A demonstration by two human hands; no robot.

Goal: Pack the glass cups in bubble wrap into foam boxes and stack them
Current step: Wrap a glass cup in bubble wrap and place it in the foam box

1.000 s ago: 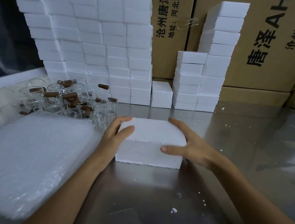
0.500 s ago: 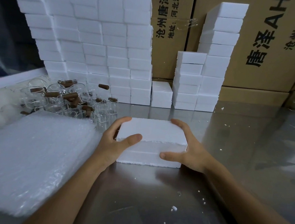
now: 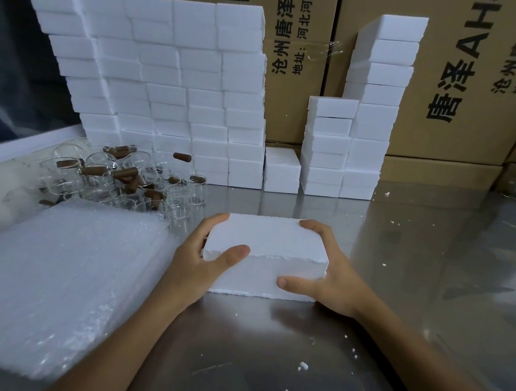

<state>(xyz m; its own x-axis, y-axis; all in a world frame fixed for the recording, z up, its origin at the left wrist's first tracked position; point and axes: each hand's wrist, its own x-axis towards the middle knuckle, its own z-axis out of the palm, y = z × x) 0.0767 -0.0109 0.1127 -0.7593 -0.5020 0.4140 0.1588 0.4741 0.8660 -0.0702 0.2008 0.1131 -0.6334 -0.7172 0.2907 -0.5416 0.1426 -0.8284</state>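
Foam box (image 3: 264, 254) sits closed on the steel surface (image 3: 399, 268), gripped at both ends: the left hand (image 3: 196, 261) curls round its left end with the thumb on the lid's front edge, the right hand (image 3: 327, 278) wraps the right end, thumb along the front wall. Bubble wrap (image 3: 58, 278) lies just left. Glass cups (image 3: 122, 181) are heaped behind it, before stacked foam boxes (image 3: 166, 89) and cardboard cartons (image 3: 475, 89).
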